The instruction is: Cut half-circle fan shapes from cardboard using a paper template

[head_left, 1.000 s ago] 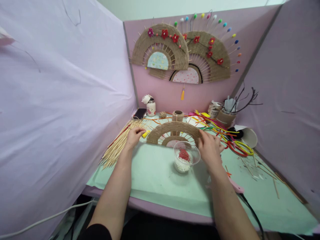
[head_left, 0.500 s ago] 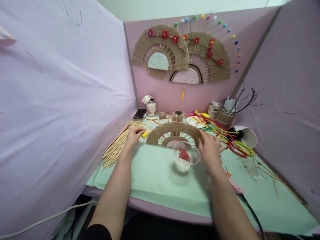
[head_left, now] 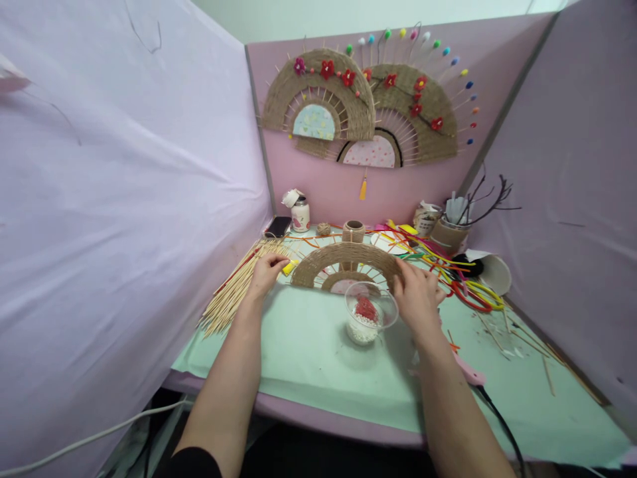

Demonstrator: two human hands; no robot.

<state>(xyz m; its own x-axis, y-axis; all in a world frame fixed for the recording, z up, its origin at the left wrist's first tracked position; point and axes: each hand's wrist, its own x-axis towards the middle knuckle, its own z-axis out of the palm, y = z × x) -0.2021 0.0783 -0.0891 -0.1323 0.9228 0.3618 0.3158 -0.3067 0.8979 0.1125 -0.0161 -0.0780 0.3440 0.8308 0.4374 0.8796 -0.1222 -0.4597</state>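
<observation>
Right in the middle, a brown woven fan [head_left: 343,252] stands on the green table [head_left: 308,362], shaped like half a circle, with thin sticks showing between its two woven bands. The right hand [head_left: 417,292] is at the fan's right end. Its fingers are bent and a little apart, and the tips touch the edge. I can't tell if it grips hard or just rests there. The left hand [head_left: 266,275] is just past the other end, next to a small yellow piece [head_left: 289,267]. Its finger and thumb are close together, but I can't tell if something thin is between them.

Hardly anything has changed in the last second. Both hands and the fan are in the same spots, so it looks like a time for keeping the fan steady.

In front of the fan is a clear cup [head_left: 363,334] with white beads and something red [head_left: 366,309] in it. Behind is a tube wrapped in string [head_left: 353,234]. Off to the left lies a big pile of sticks [head_left: 231,295]. Bright fuzzy wires [head_left: 480,297] lie on the right, and a pink tool [head_left: 470,372] sits near the right arm. Two more fans [head_left: 276,99] hang on the pink wall [head_left: 318,182] with red flowers on them.
</observation>
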